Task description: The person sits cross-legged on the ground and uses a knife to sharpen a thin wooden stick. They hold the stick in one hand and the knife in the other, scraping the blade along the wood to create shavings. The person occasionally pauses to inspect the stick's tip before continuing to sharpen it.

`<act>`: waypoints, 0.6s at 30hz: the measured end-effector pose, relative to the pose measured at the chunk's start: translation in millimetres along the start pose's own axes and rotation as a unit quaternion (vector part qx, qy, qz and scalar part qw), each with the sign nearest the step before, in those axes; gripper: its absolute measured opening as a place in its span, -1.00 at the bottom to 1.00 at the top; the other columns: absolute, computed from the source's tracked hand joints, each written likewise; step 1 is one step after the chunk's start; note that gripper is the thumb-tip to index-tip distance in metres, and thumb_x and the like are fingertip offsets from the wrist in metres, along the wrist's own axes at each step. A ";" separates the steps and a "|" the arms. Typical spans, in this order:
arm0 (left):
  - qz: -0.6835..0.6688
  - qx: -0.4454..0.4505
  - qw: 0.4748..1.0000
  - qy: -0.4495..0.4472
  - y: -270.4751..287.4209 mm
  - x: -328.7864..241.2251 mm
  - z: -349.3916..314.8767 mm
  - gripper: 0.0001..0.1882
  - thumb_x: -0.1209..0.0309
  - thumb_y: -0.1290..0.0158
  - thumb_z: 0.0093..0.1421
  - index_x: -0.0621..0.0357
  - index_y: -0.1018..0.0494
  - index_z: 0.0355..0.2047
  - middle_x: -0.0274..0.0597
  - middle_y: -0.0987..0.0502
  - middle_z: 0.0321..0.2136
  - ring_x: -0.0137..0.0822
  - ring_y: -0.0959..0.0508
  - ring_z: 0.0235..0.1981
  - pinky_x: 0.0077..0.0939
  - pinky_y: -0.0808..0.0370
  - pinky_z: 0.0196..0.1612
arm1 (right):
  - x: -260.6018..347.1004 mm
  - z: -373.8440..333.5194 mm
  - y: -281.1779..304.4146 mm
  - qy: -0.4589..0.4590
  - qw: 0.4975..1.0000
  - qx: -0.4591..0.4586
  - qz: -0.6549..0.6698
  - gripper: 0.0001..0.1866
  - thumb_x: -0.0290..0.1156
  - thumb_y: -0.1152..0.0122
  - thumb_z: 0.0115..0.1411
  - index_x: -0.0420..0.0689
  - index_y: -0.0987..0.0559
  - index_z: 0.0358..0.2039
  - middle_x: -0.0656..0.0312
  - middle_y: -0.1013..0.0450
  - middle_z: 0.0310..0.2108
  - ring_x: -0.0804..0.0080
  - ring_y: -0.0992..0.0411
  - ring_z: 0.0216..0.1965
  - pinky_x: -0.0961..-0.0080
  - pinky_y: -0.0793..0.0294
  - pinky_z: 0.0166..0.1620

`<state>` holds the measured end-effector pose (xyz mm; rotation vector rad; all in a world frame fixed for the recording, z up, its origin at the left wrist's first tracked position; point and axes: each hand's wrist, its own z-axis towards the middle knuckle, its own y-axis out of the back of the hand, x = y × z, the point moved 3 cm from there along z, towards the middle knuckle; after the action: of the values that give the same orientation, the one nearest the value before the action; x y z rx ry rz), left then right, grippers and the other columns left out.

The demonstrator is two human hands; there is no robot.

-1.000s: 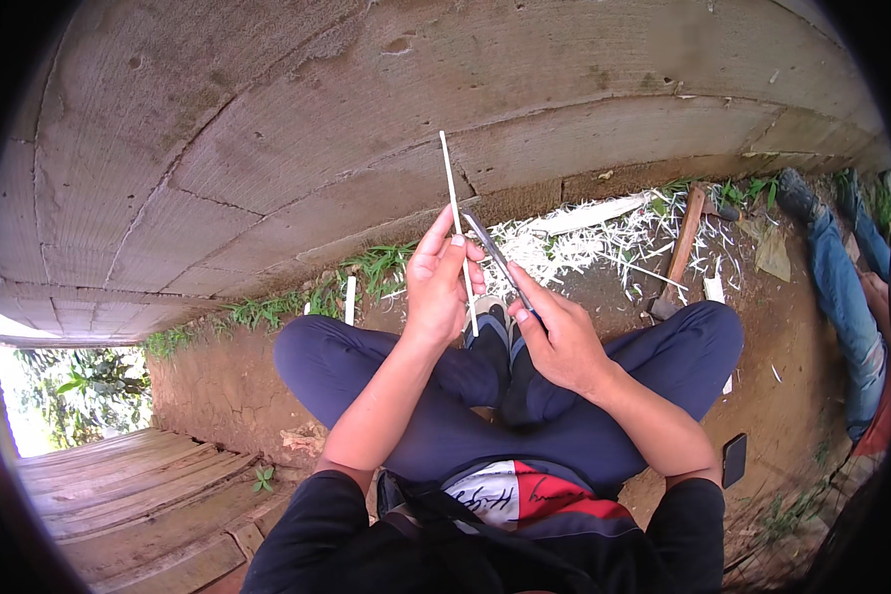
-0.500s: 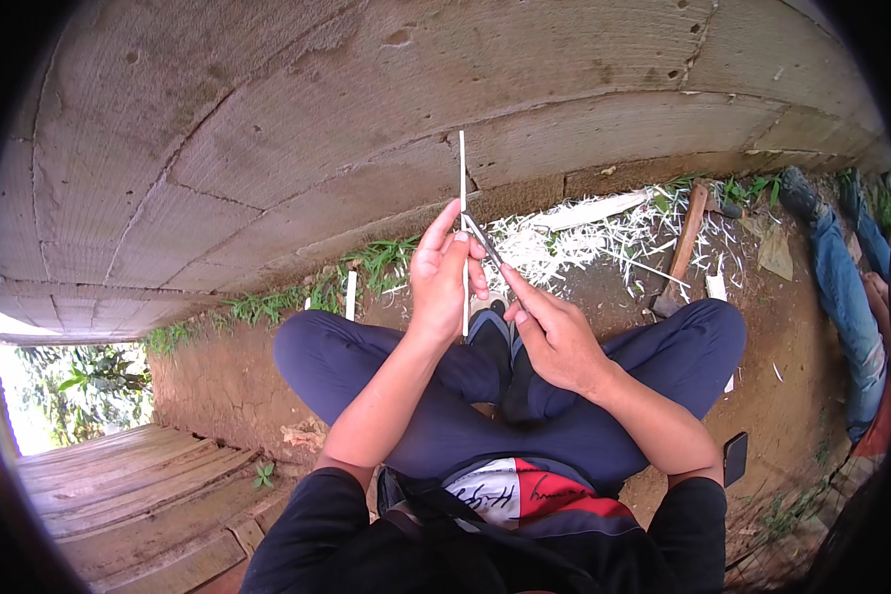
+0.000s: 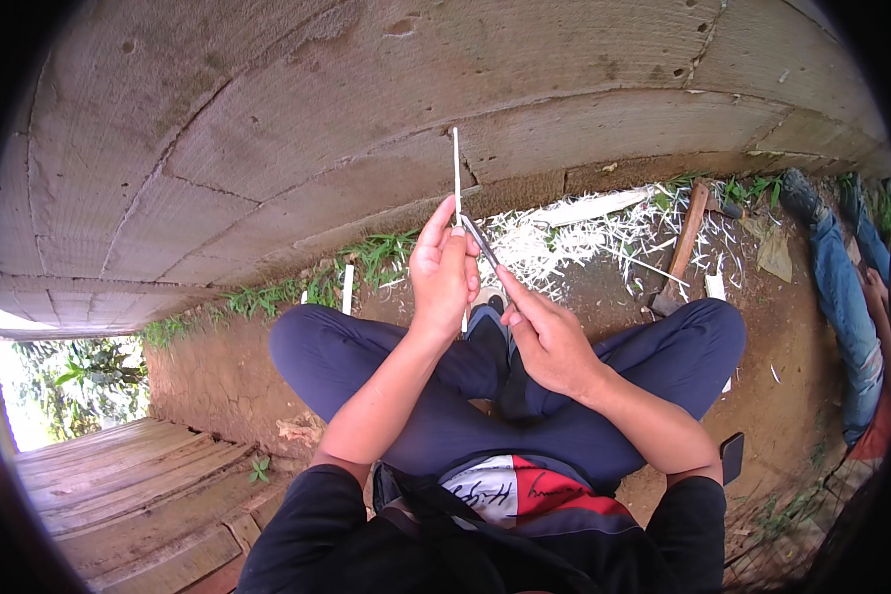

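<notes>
My left hand point(image 3: 440, 272) is closed around a thin pale strip, probably wood or bamboo point(image 3: 456, 158), which stands lengthwise away from me and shows again below the fingers. In my right hand point(image 3: 552, 342) is a knife point(image 3: 479, 241) with a dark narrow blade, its handle mostly hidden in the palm. The blade's tip end lies against or right beside the strip, near my left fingertips. Both hands are above my crossed legs and sandalled feet.
White shavings point(image 3: 554, 247) cover the ground ahead, with a split pale piece point(image 3: 594, 210) on them. A wooden-handled axe or hammer point(image 3: 688, 233) leans right of them. A concrete block wall point(image 3: 366, 119) rises beyond. Another person's jeans point(image 3: 841, 297) and a phone point(image 3: 732, 457) are at right.
My left fingers have closed in more around the strip, and its far end has shifted slightly left. The knife stays near the same spot, its blade turned a little.
</notes>
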<state>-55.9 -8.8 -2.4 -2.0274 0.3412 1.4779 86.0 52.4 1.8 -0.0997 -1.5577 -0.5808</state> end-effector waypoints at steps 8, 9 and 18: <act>-0.024 -0.016 0.999 0.021 -1.6 9.1 -5.2 -0.54 0.46 0.18 0.30 0.17 -0.14 0.21 -0.35 -0.35 -0.55 -0.66 -0.23 -0.79 -0.77 -0.20 -0.81 | 1.4 -1.2 -1.5 -0.011 1.000 0.009 -0.021 -0.44 -0.57 0.07 0.16 -0.14 -0.21 0.22 -0.02 -0.39 -0.34 0.05 -0.41 -0.34 0.30 -0.39 -0.21; -0.022 -0.018 0.999 0.019 -1.9 8.6 -5.5 -0.55 0.46 0.18 0.30 0.18 -0.15 0.20 -0.36 -0.35 -0.55 -0.66 -0.23 -0.79 -0.78 -0.20 -0.81 | 2.4 -1.3 -1.8 -0.010 0.999 0.009 -0.029 -0.44 -0.57 0.07 0.16 -0.14 -0.21 0.21 -0.03 -0.39 -0.33 0.04 -0.41 -0.33 0.29 -0.39 -0.21; 0.021 -0.032 0.999 -0.004 -1.8 13.5 -7.2 -0.56 0.44 0.18 0.31 0.18 -0.17 0.19 -0.38 -0.36 -0.56 -0.68 -0.23 -0.78 -0.79 -0.19 -0.80 | 3.2 -3.8 -3.0 0.005 0.999 0.003 -0.032 -0.43 -0.57 0.07 0.16 -0.12 -0.20 0.22 -0.06 -0.39 -0.31 0.00 -0.42 -0.34 0.24 -0.40 -0.23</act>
<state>-44.6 -9.9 -12.9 -2.0744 0.3393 1.5405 87.9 47.3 3.9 -0.0420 -1.5571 -0.6265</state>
